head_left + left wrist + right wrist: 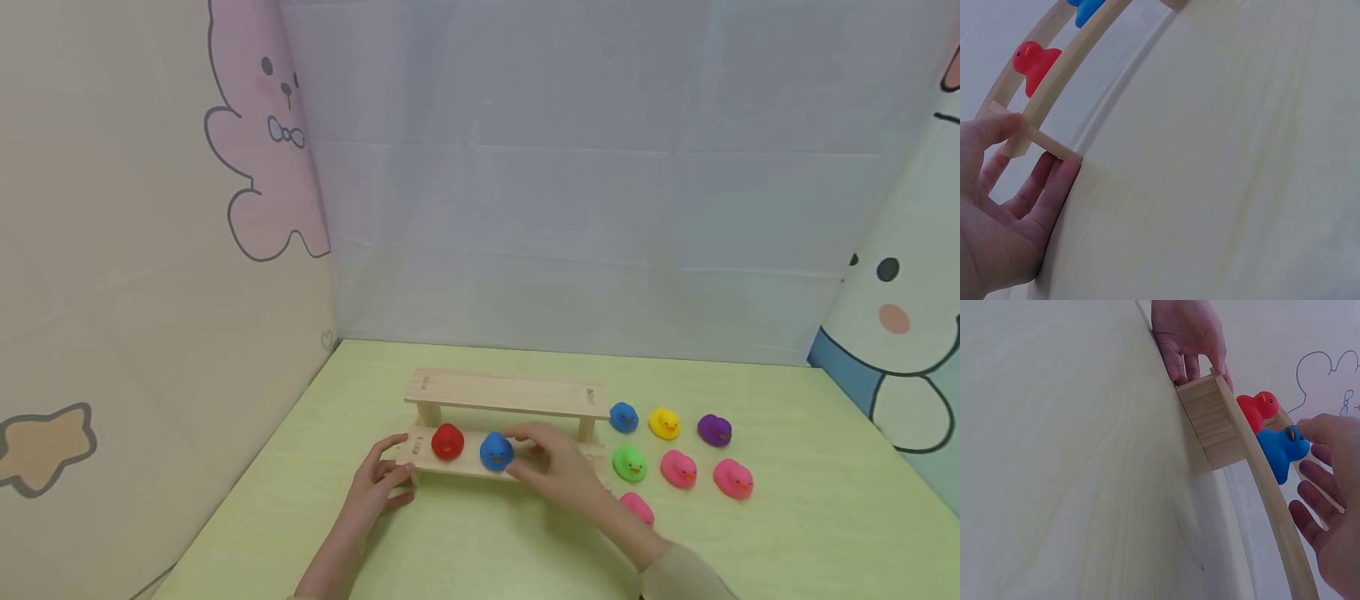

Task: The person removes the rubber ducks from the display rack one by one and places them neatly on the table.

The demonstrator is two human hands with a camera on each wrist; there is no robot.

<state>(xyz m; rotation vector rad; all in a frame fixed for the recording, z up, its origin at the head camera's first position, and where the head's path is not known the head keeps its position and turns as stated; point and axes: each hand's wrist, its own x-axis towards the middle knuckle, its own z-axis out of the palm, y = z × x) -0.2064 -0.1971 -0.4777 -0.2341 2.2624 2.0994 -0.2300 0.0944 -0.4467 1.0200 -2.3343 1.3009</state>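
Note:
A two-tier wooden rack (510,392) stands on the table. On its lower step sit a red rubber duck (447,442) and, to its right, a blue rubber duck (496,452). My left hand (372,482) holds the rack's left end; in the left wrist view the thumb lies at the upper board and the other fingers (1063,175) reach the end support. My right hand (558,471) is at the blue duck's right side, thumb and index finger spread with their tips right at its edge. In the right wrist view the thumb tip overlaps the duck's head.
Right of the rack several more rubber ducks sit on the table: blue (624,417), yellow (664,423), purple (715,430), green (629,462) and pink ones (678,469). One pink duck (637,507) is partly hidden by my right forearm. Cloth walls (525,183) enclose the table.

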